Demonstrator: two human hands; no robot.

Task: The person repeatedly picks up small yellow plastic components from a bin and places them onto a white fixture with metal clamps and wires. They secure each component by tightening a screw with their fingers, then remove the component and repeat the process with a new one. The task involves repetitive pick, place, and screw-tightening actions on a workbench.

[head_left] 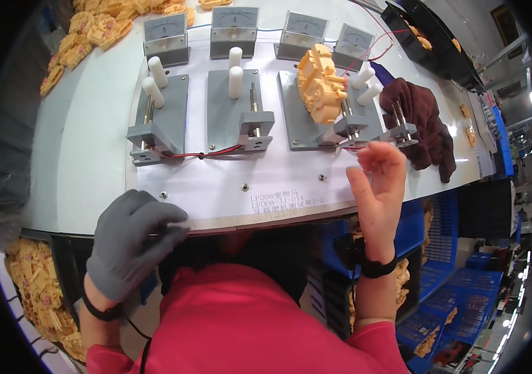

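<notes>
My left hand (134,243), in a grey glove, hovers by the table's front edge at the left. Its fingers curl in toward the thumb, and anything between the tips is too blurred to make out. My bare right hand (381,196) is raised over the front edge at the right, thumb apart from the bent fingers, holding nothing. Just beyond it stand grey test fixtures with metal pins and white posts. An orange plastic gear housing (322,84) sits tilted on the third fixture (294,115) from the left. The leftmost fixture (175,106) and second fixture (219,112) carry no housing.
Analog meters (235,31) line the back. Small toggle switches (245,187) dot the white board. A dark brown cloth (419,118) lies at the right. Orange housings (94,31) are heaped at the far left, with more in a black tray (428,37) at the back right.
</notes>
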